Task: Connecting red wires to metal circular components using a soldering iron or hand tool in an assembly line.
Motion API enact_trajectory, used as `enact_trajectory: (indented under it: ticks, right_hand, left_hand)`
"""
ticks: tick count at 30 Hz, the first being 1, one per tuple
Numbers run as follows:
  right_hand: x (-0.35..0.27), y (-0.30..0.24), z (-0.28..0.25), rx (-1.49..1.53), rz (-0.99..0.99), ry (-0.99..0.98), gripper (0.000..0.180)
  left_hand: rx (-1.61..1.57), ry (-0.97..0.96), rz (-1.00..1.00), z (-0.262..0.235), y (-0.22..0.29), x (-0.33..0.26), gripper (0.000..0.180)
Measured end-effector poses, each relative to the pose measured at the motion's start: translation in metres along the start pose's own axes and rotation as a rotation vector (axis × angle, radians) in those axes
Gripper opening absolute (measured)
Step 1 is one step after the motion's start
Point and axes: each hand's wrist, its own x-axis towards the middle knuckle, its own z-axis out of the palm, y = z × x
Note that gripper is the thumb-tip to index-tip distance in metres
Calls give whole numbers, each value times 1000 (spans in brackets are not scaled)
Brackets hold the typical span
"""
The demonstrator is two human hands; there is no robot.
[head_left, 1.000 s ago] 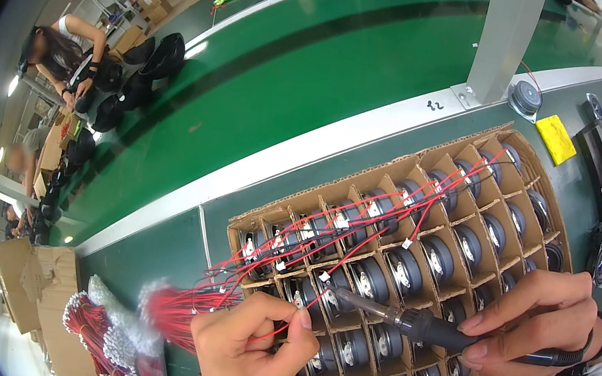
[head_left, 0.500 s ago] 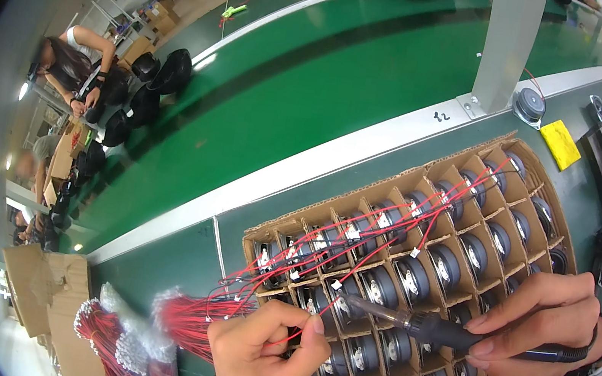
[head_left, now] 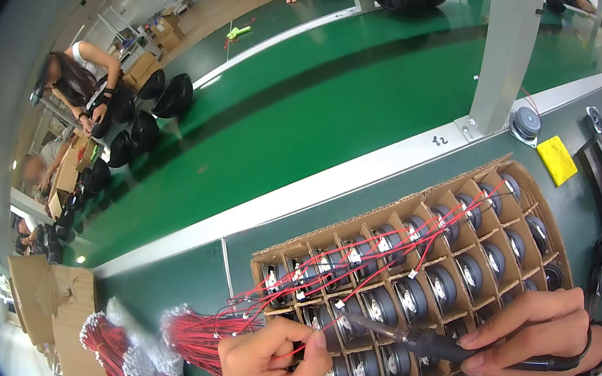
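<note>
A cardboard divider tray holds several small round speakers, one per cell, with red and black wires trailing from many of them. My right hand grips a dark soldering iron like a pen, its tip over a speaker at the tray's near left. My left hand pinches a thin red wire between thumb and forefinger close to that tip. A bundle of red wires lies just left of my left hand.
A green conveyor belt runs behind the tray, with a grey post standing at its edge. A loose speaker and a yellow pad lie to the right. Other people work at the far left. More wire bundles sit lower left.
The view has shifted a little. My left hand has edged right along the wire toward the soldering iron tip. My right hand keeps its hold on the iron.
</note>
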Motion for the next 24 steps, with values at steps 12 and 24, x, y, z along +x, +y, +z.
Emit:
enact_trajectory:
  ticks: [12,24]
  right_hand:
    - [4,7,1,25,-53,10,13]
    - [4,7,-3,43,-94,20,18]
  left_hand:
    - [2,15,-20,-2,3,-2,15]
    - [22,14,-40,-3,6,-1,16]
